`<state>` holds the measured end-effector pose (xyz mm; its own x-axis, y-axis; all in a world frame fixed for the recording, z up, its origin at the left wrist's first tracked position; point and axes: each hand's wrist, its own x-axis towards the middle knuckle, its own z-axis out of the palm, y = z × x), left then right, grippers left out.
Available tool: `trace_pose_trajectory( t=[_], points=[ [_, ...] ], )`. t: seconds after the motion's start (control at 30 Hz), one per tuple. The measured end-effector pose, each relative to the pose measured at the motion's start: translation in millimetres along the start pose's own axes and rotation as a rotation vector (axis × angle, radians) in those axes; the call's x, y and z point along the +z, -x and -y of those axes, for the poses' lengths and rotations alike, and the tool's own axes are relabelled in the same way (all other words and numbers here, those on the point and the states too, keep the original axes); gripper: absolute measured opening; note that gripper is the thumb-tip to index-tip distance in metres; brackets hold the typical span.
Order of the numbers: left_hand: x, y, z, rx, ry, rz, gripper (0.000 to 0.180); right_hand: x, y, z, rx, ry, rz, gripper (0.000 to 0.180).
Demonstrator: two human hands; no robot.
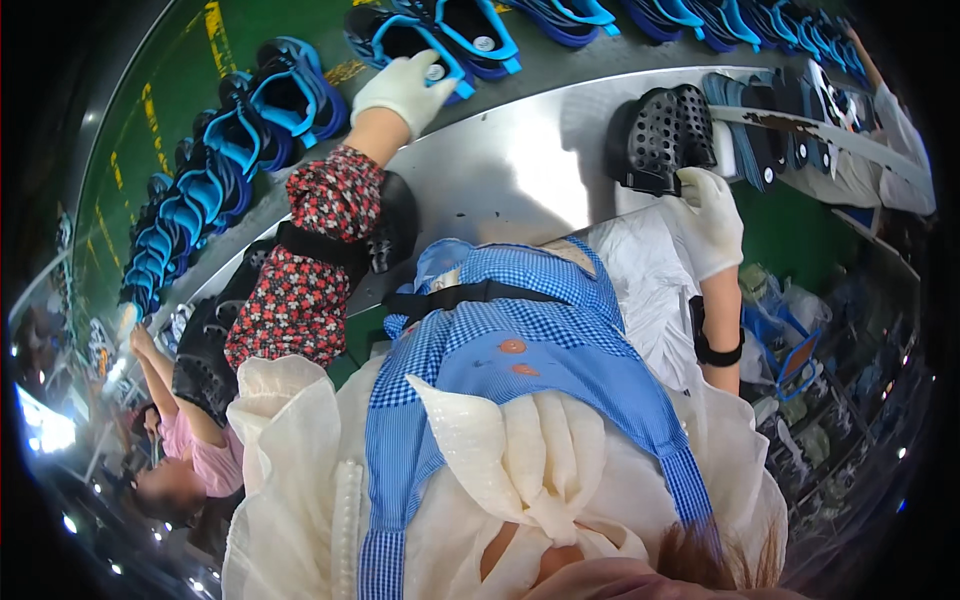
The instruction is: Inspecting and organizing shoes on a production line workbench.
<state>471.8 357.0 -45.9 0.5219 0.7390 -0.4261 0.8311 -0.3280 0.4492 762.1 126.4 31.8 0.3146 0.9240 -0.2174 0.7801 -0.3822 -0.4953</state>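
My left hand (405,92), in a white glove, reaches over a blue-and-black shoe (400,38) on the green conveyor belt. Its fingers lie at the shoe's opening with the thumb stretched apart, beside a round white label inside. In a white glove too, my right hand (708,222) pinches the near end of a pair of black perforated shoe-shaped forms (665,130). These stand at the right end of a shiny metal ledge (530,150). Part of the right fingers is hidden behind the forms' edge.
Rows of similar blue shoes (290,95) line the belt (130,160) to the left and far right. Dark insoles (765,130) stand stacked at right. More black perforated forms (205,340) sit by my left arm. A person in pink (215,460) works at left; another person's sleeve (900,130) shows at right.
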Motion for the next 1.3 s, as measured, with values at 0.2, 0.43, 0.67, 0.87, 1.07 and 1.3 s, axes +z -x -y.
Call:
trace_pose_trajectory(
  t=[0.2, 0.43, 0.67, 0.87, 1.07, 1.3],
  points=[
    [7.5, 23.5, -46.7, -0.077, 1.624, 0.309, 0.041, 26.0, -33.8, 98.6, -0.263, -0.385, 0.215, 0.036],
    [-10.1, 36.3, -8.2, -0.175, 1.806, -0.036, 0.022, 65.4, -66.2, 146.6, -0.218, -0.571, 0.349, 0.048],
    [-15.6, 33.4, -2.3, -0.336, 1.562, -0.433, 0.024, 88.7, -74.0, 192.7, -0.063, -0.232, 0.435, 0.049],
    [-2.3, 22.6, 36.9, -0.300, 0.925, -0.190, 0.039, 88.5, -115.3, 180.5, -0.160, 0.207, 0.485, 0.046],
    [2.9, 31.6, 37.9, 0.109, 0.126, -0.067, 0.034, 103.4, -175.6, 189.2, -0.237, 0.428, 0.614, 0.048],
    [1.2, 24.2, 17.5, 0.050, 0.034, 0.150, 0.037, 182.4, -203.0, 207.5, -0.281, 0.461, 0.373, 0.046]
  ],
)
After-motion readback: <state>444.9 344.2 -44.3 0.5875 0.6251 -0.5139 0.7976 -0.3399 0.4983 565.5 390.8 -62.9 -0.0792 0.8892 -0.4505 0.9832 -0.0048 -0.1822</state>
